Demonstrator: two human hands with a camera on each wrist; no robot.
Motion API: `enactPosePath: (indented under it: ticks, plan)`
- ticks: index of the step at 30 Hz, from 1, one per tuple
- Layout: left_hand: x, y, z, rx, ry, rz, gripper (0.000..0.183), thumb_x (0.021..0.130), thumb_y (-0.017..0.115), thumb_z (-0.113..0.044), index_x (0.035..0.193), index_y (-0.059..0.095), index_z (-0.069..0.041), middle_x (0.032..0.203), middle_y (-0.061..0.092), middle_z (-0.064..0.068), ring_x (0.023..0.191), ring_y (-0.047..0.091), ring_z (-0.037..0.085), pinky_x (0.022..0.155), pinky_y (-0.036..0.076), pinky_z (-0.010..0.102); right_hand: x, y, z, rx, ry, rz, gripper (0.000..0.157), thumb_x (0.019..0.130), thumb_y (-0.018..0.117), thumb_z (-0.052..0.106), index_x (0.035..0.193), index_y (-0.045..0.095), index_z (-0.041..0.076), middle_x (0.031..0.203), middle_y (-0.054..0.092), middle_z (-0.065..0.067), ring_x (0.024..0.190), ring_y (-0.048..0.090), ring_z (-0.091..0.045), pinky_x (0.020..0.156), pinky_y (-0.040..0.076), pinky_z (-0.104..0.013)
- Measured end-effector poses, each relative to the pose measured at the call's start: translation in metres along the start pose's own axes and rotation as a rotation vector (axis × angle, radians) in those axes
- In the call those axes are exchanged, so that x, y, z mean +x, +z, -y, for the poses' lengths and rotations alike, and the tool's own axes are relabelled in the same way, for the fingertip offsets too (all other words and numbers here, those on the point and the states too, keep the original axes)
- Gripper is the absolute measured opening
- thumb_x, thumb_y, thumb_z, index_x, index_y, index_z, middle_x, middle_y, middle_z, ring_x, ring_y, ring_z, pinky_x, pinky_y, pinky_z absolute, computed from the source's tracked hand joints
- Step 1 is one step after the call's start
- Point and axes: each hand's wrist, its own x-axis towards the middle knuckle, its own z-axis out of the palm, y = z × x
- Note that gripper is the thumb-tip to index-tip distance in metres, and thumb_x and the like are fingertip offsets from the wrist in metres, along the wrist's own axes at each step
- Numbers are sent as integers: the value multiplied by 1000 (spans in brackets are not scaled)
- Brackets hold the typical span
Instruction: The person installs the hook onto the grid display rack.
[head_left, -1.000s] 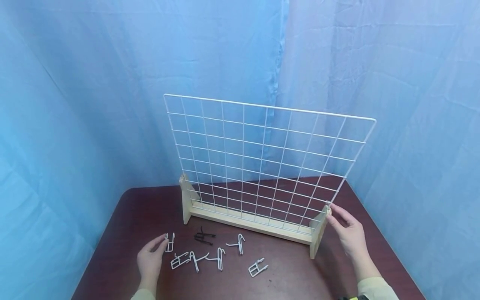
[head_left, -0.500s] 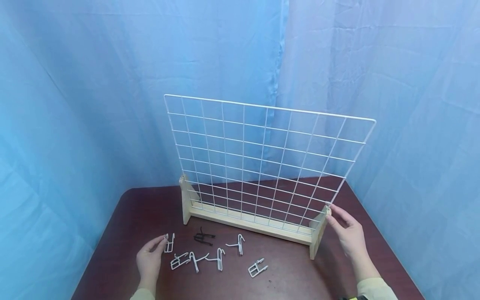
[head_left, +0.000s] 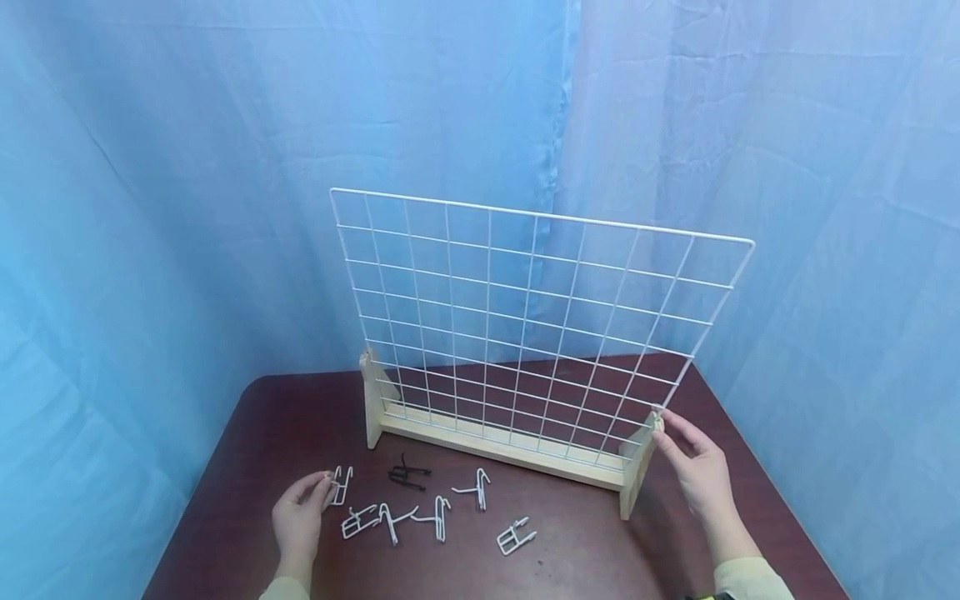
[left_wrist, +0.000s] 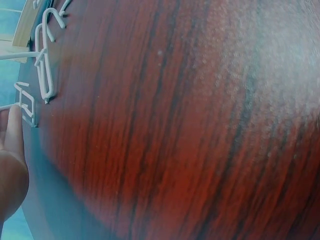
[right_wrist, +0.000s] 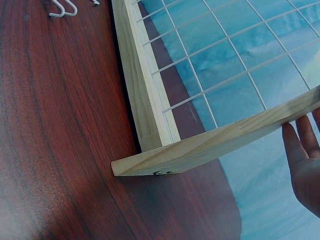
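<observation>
A white wire grid panel [head_left: 487, 292] stands upright in a pale wooden stand [head_left: 502, 450], leaning a little back. At the stand's right end, my right hand [head_left: 701, 471] holds the top of the wooden side piece [right_wrist: 225, 135] between thumb and fingers, beside the grid's edge. Over on the left, my left hand [head_left: 297, 517] pinches a white wire hook [head_left: 342, 486] between thumb and forefinger. In the left wrist view this hook [left_wrist: 27, 105] appears at the far left edge, partly covered by the fingers.
Several white wire hooks [head_left: 440, 518] lie in front of the stand, one [head_left: 516, 536] farther right. Among them is a black wire hook [head_left: 408, 473]. The dark red wooden table [head_left: 300, 417] is bordered by blue curtains [head_left: 187, 208].
The white hook in my left hand has turned slightly and shifted a touch to the right. My right hand keeps its place on the stand.
</observation>
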Motion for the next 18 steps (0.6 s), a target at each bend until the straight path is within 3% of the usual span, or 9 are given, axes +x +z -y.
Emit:
enactPosePath:
  ticks: [7,12,15,18]
  plan:
    - [1,2,1,-33,13,-5,21,88,62,-6,107,60,4,113,59,21,87,60,2,75,51,16,0,0,0,61,9,-4,44,87,66,14,127,53,1,108,58,22,97,55,8,78,46,-8]
    - [-1,3,-1,-58,28,-1,22,88,62,-6,107,59,4,111,58,22,84,61,0,75,52,18,1,0,-2,89,5,-4,44,86,66,13,127,54,1,107,59,22,97,55,7,78,46,-8]
    - [-3,3,-3,-52,50,-6,20,87,63,-7,105,60,3,109,60,20,84,61,0,75,52,17,1,0,-2,117,2,-2,44,86,66,11,126,53,-1,106,60,21,97,56,7,79,47,-9]
    - [-2,4,-3,-110,84,-15,21,85,65,-10,102,61,4,105,61,20,85,63,6,74,52,19,0,1,-3,137,-9,2,44,86,65,10,126,53,-2,105,61,20,97,57,6,79,47,-9]
